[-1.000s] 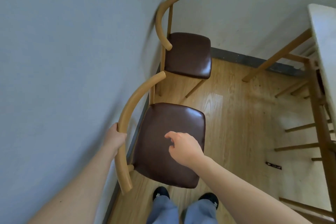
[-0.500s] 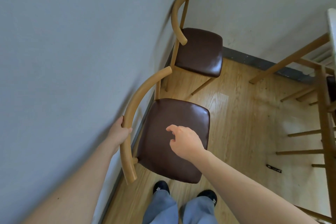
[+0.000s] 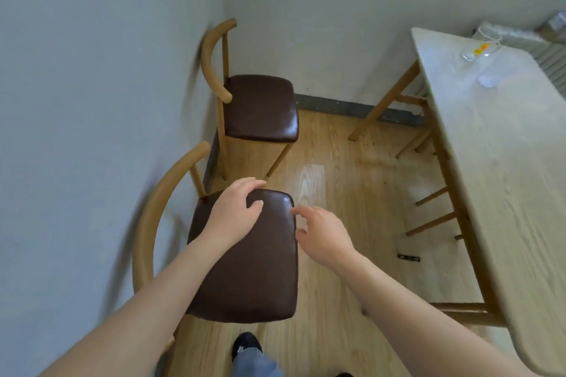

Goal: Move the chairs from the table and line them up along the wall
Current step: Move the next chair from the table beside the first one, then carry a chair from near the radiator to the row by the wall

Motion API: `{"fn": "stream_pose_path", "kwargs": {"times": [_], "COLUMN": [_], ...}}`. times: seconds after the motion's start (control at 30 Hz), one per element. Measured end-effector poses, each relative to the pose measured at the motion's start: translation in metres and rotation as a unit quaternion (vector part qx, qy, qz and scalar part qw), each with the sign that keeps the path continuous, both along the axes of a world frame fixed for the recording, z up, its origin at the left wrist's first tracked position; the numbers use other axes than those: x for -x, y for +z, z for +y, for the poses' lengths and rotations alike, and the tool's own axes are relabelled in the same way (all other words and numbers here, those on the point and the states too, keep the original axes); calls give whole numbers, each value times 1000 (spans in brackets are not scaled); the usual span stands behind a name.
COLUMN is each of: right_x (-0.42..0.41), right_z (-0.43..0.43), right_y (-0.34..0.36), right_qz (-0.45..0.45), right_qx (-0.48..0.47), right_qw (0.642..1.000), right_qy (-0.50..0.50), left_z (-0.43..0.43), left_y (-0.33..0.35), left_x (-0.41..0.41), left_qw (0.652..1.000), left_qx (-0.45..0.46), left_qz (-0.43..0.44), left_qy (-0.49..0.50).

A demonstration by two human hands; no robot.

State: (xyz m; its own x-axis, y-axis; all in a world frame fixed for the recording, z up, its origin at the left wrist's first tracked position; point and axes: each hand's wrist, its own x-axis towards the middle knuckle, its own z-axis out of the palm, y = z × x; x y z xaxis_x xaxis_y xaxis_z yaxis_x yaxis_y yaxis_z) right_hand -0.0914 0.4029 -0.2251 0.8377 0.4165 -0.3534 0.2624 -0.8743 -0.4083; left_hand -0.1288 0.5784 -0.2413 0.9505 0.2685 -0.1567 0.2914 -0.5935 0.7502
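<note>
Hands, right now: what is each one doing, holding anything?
Left hand: open, palm over the near chair's seat, gripping nothing.
Right hand: open, fingers loosely curled beside the seat edge, empty.

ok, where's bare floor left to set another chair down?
Open floor runs between the two chairs and the table. Along the wall it is crowded: the far chair fills the corner, the near chair stands beside it. Under the table, rungs crowd.

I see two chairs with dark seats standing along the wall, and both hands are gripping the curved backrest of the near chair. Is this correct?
Not quite. In the head view neither hand is on the backrest: the left hand lies over the near chair's seat, and the right hand hovers open beside its edge. Both chairs do stand along the wall.
</note>
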Motion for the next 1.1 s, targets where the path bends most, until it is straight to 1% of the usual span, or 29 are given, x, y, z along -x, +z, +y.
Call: {"fn": "stream_pose_path", "kwargs": {"times": [0.13, 0.37, 0.5, 0.67, 0.83, 0.97, 1.1], "right_x": [-14, -10, 6, 37, 76, 106, 129], "right_z": [-53, -179, -270, -389, -510, -594, -661], "right_y": [19, 49, 63, 73, 82, 90, 97], "right_qz": [-30, -68, -87, -94, -99, -109, -122], "right_qx": [-7, -40, -49, -55, -79, -70, -65], "right_qw": [997, 981, 968, 950, 930, 912, 893], "right_qy": [-65, -176, -230, -291, -345, -388, -428], "left_z": [-54, -185, -281, -405, -530, -616, -684], "left_y": [31, 81, 99, 111, 111, 110, 114], "left_x": [-27, -55, -54, -41, -21, -9, -3], "left_qw": [993, 958, 938, 895, 878, 867, 854], "left_qx": [-50, -137, -165, -253, -243, -231, -233], "left_qz": [-46, -115, -121, -117, -112, -112, -127], "left_qy": [-91, -225, -278, -347, -397, -426, -447]}}
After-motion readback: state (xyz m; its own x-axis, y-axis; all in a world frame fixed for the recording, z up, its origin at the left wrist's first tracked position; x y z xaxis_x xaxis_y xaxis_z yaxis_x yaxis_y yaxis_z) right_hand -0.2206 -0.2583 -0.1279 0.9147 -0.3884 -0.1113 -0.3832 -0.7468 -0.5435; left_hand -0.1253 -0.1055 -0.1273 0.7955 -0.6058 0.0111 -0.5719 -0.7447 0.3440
